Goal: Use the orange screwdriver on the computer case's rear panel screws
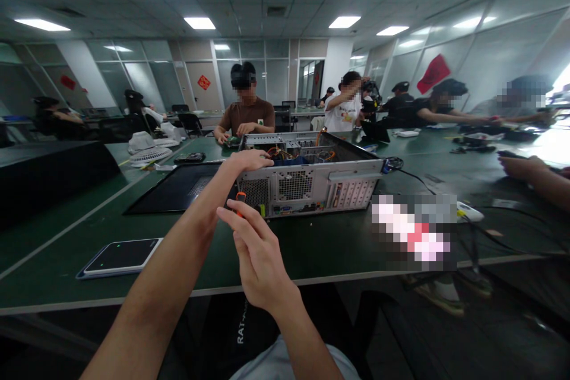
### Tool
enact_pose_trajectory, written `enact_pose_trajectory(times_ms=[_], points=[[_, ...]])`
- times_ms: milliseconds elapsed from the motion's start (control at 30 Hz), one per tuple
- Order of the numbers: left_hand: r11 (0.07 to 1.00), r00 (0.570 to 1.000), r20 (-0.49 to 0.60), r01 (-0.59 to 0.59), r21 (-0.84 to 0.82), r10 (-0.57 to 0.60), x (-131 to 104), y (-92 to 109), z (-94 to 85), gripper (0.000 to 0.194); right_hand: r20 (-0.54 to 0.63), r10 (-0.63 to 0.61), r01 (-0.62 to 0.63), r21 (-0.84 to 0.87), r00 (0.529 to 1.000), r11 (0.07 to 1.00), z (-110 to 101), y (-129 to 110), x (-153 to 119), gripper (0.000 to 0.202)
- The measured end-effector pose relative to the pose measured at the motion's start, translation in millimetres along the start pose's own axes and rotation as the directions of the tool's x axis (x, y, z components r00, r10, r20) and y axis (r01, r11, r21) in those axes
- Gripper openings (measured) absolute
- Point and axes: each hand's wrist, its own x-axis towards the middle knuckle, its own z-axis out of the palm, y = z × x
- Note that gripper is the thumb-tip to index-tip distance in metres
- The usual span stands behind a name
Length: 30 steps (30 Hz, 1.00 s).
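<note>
A grey metal computer case (pixel 312 187) lies on its side on the green table, its upper side uncovered and its rear panel facing me. Cables and parts show inside. My left hand (pixel 252 159) rests on the case's upper left edge, fingers bent over the rim; what lies under the fingertips is hidden. Closer to me, my right hand (pixel 258 249) is closed around what looks like an orange-and-black screwdriver (pixel 241 196), in front of the case's left end. Its shaft is not visible. A black side panel (pixel 164 193) lies flat left of the case.
A phone-like device (pixel 122 254) lies at the near left. A black case (pixel 57 181) stands far left, near a white fan (pixel 151 155). Cables (pixel 512 234) and a blurred-out patch lie on the right. Across the table, a person (pixel 247 113) handles a circuit board.
</note>
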Motion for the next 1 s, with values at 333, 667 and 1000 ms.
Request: enact_pose_trajectory(times_ms=[333, 667, 1000], points=[[1.0, 1.0, 0.017, 0.005, 0.002, -0.005, -6, 6, -3.7, 0.067, -0.054, -0.008, 0.007, -0.006, 0.998, 1.0, 4, 1, 2, 0.03], [1.0, 1.0, 0.016, 0.015, 0.006, -0.015, -7, 7, -3.6, 0.066, -0.361, 0.084, -0.074, 0.042, 0.929, 0.996, 12, 7, 1, 0.015], [1.0, 1.0, 0.027, 0.012, 0.003, -0.012, -10, 10, -5.7, 0.067, -0.446, 0.073, -0.085, -0.007, 0.892, 0.996, 11, 2, 2, 0.011]])
